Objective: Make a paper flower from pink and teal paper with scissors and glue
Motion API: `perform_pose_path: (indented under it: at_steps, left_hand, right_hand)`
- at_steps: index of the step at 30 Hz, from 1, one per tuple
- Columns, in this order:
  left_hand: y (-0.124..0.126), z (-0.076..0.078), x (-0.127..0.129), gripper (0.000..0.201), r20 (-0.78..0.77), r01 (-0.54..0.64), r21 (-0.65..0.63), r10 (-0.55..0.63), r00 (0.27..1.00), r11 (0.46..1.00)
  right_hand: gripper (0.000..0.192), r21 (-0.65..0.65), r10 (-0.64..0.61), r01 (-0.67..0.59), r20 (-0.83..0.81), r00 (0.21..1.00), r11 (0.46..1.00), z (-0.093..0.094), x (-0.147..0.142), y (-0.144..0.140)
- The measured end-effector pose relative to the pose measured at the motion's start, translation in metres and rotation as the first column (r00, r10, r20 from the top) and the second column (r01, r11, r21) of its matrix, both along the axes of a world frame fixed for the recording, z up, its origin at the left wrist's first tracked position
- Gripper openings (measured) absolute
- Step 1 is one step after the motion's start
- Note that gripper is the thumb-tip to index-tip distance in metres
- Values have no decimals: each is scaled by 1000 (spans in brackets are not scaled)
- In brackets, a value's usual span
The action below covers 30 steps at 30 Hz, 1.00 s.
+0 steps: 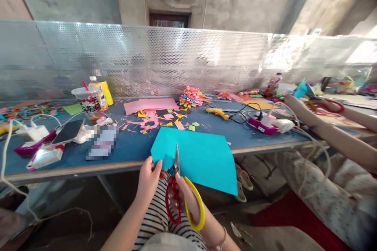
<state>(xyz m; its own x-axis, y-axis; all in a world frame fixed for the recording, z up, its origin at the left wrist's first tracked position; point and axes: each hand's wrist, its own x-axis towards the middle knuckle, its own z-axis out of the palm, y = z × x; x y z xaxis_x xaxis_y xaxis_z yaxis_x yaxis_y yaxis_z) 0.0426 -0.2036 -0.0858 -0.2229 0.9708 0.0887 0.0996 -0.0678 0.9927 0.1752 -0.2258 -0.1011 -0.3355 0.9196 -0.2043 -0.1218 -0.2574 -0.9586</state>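
Note:
A sheet of turquoise paper (206,157) lies partly on the table and juts over its front edge. My left hand (149,178) pinches the sheet's near left corner between thumb and fingers. In my right hand (184,196) is a pair of scissors (200,215) with one yellow and one red handle loop, my fingers through the loops. The scissor blades point away from me, and one blade lies over the paper, just right of my left thumb. The other blade is largely hidden beneath the sheet.
Pink paper (150,106), scraps and a pink paper-strip bundle (191,96) lie behind the sheet. Left are a cup (88,100), phones and a power strip (35,144). A yellow tool (217,113) and another power strip (261,126) lie right. A co-worker's hands (294,106) hold scissors and blue paper.

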Motion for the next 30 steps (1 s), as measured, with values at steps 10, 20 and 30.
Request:
perform_pose_path:
  at_steps: [10,20,30]
  left_hand:
    - [8,1,-9,35,92,34,-12,-33,995,999]
    - [-19,-43,35,30,596,78,179,-171,784,981]
    - [4,-52,41,30,705,98,31,-92,704,995]
  right_hand:
    - [52,-76,-3,18,196,981,997,-2,7,-1]
    - [52,-165,25,-20,26,999,986,4,14,3]
    - [61,-375,170,-220,-163,972,901,8,26,9]
